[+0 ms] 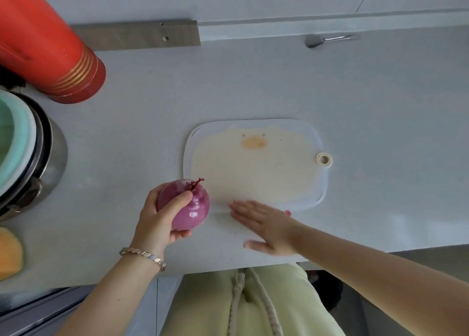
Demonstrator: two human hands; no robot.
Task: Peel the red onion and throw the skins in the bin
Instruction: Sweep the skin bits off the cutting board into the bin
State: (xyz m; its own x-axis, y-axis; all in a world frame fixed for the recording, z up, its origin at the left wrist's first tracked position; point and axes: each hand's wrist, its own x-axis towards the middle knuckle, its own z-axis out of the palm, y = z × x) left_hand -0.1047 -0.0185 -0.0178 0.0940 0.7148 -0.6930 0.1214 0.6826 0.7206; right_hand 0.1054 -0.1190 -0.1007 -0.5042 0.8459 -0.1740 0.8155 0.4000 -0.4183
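Observation:
My left hand (pixel 157 221) grips a shiny red onion (pixel 194 208), its dry stem tip pointing up, held just above the counter at the cutting board's near-left corner. My right hand (pixel 266 225) lies flat and open on the counter, palm down, fingers spread toward the onion, at the near edge of the pale cutting board (pixel 256 173). A small reddish scrap (pixel 287 212) shows just behind my right hand. No bin is in view.
A tall red flask (pixel 45 44) stands at the back left. Stacked bowls with a mint-green rim (pixel 22 148) sit at the left edge, an orange item (pixel 9 254) below them. A metal spoon (pixel 319 40) lies at the back right.

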